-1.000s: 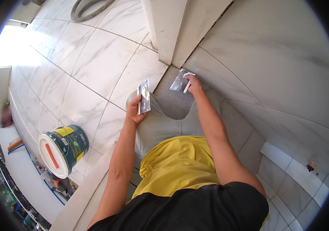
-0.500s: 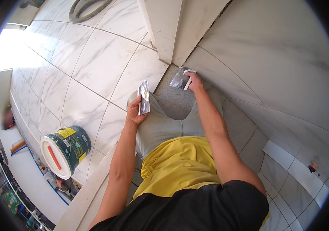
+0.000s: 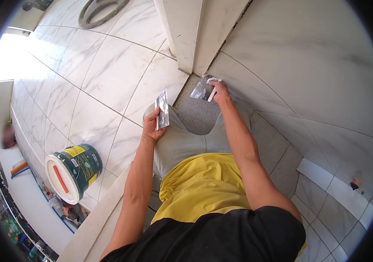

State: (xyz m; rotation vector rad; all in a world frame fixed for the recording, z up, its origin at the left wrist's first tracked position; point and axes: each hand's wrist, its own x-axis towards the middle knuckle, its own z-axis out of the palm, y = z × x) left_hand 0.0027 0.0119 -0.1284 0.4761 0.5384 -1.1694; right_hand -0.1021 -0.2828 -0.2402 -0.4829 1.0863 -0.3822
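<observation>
My left hand (image 3: 150, 127) is closed around the edge of a flat metal putty knife (image 3: 163, 110), held upright over my left thigh with whitish paste on its blade. Farther forward, my right hand (image 3: 222, 92) grips a second putty knife (image 3: 200, 91) by its pale handle. White paste (image 3: 214, 80) sits along that blade's far edge. The right blade is over the grey speckled floor strip (image 3: 197, 114), close to the foot of the pale door frame (image 3: 187, 65) and the marbled wall tiles (image 3: 256, 78); whether it touches them cannot be made out.
A dark green bucket (image 3: 91, 163) with a white lid and an orange strip stands at the left on marbled floor tiles (image 3: 94, 109). Behind it lies a power tool (image 3: 70, 210). A grey ring-shaped hose (image 3: 86, 17) lies at the far left. A raised pale ledge (image 3: 94, 218) runs beside my left arm.
The view has shifted very slightly. Both hands keep their putty knives in nearly the same places.
</observation>
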